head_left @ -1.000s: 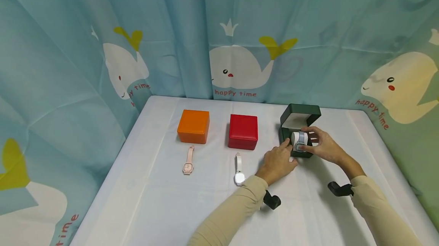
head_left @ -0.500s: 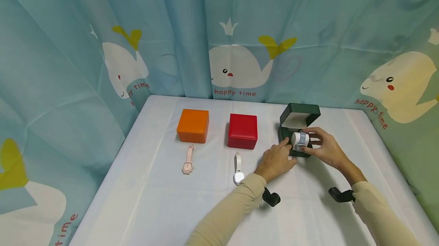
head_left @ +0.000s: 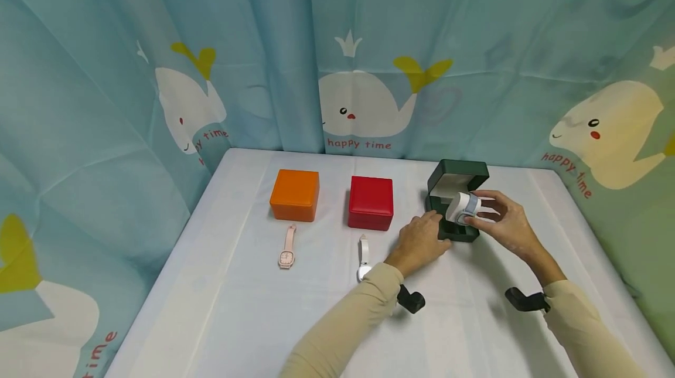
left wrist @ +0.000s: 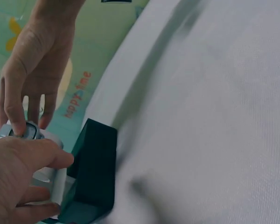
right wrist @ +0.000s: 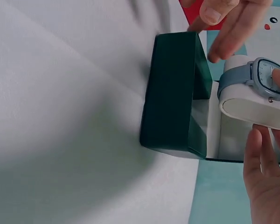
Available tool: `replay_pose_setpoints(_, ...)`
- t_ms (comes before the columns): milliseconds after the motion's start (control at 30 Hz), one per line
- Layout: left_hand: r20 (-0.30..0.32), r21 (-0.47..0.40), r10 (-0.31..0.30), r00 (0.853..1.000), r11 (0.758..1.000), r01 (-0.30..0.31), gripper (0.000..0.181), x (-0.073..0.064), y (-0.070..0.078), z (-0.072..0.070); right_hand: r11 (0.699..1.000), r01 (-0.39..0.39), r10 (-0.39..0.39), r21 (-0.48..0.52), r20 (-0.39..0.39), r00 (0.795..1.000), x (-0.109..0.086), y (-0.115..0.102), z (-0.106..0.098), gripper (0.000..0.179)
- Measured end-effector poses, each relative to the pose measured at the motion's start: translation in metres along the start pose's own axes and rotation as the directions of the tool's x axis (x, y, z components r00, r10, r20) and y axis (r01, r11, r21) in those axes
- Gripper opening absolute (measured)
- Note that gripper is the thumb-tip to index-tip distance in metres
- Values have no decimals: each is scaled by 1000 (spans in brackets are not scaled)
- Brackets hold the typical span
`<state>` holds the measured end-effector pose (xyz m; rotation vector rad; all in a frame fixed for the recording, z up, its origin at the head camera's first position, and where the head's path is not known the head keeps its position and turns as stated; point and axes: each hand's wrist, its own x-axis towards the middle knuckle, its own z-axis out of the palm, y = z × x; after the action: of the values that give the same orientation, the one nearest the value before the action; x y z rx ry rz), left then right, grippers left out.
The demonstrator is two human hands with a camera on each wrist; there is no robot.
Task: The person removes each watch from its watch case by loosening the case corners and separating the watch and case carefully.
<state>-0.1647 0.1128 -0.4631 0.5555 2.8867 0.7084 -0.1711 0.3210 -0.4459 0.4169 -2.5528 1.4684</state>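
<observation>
In the head view, my right hand pinches a white watch cushion that carries a blue-strapped wristwatch. The right wrist view has the thumb on the face of the watch and fingers under the cushion. The cushion is tilted and raised above the base of a dark green watch box, whose lid stands up. My left hand rests at the box's left side with fingers extended at its rim. The left wrist view shows its thumb and fingers near the cushion.
A closed orange box and a closed red box stand to the left on the white table. A pink watch lies before the orange box, and a white watch before the red one, partly behind my left sleeve.
My right hand has lifted the cushion with the blue watch up out of the green box and tilted it. My left hand has shifted slightly left, staying by the box.
</observation>
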Motion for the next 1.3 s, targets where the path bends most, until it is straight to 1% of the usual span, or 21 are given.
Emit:
replay_pose_setpoints(100,-52,-22,0,999,1000,-1,64,-1,0,-4,998,-15,14,55,25,1000,-2,-1,0,57)
replay_pose_setpoints(167,-93,-41,12,996,999,-15,67,-1,-1,-7,996,-25,20,88,49,999,-3,-1,0,56)
replay_pose_setpoints(300,-169,-55,51,984,997,-61,73,-1,-1,-12,987,-54,38,152,106,994,-4,-2,1,53)
replay_pose_setpoints(400,-195,-72,101,976,990,-117,75,-1,-3,-16,982,-85,60,169,148,987,-4,-3,2,50)
replay_pose_setpoints(433,-191,-88,123,974,986,-142,76,-2,-4,-17,982,-93,66,164,162,985,-5,-4,3,49)
replay_pose_setpoints(500,-157,-131,176,972,972,-197,80,-2,-7,-18,983,-110,81,149,188,979,-6,-5,4,48)
replay_pose_setpoints(567,-102,-180,227,968,953,-243,84,-3,-9,-19,983,-129,98,134,214,972,-8,-6,6,48)
replay_pose_setpoints(633,-46,-217,262,964,939,-266,87,-4,-12,-19,981,-149,116,122,238,964,-10,-7,8,49)
replay_pose_setpoints(700,-7,-239,276,961,933,-270,87,-5,-15,-18,978,-173,138,119,260,956,-11,-7,10,49)
replay_pose_setpoints(733,-1,-244,282,959,930,-274,85,-5,-16,-18,976,-184,147,117,269,952,-11,-7,10,50)
replay_pose_setpoints(800,-1,-255,285,959,927,-275,83,-5,-18,-16,975,-197,160,106,283,946,-11,-7,11,51)
replay_pose_setpoints(900,-1,-298,279,960,916,-267,79,-5,-20,-16,972,-204,161,121,296,942,-12,-7,12,50)
replay_pose_setpoints(933,-4,-325,281,960,907,-267,77,-5,-21,-16,970,-203,157,132,298,942,-12,-6,12,49)
replay_pose_setpoints(1000,-14,-407,277,961,876,-259,75,-5,-24,-17,966,-198,143,168,295,945,-13,-7,13,47)
replay_pose_setpoints(1133,-57,-557,288,956,785,-270,72,-5,-29,-16,953,-190,122,235,276,953,-16,-9,17,45)
replay_pose_setpoints(1167,-67,-577,287,956,770,-272,72,-5,-30,-16,951,-191,122,245,272,955,-16,-10,18,45)
replay_pose_setpoints(1200,-75,-587,284,956,762,-273,72,-5,-31,-16,949,-193,123,248,271,955,-17,-10,20,46)
replay_pose_setpoints(1300,-80,-602,270,959,754,-263,72,-5,-32,-16,939,-218,142,265,278,950,-19,-10,23,48)
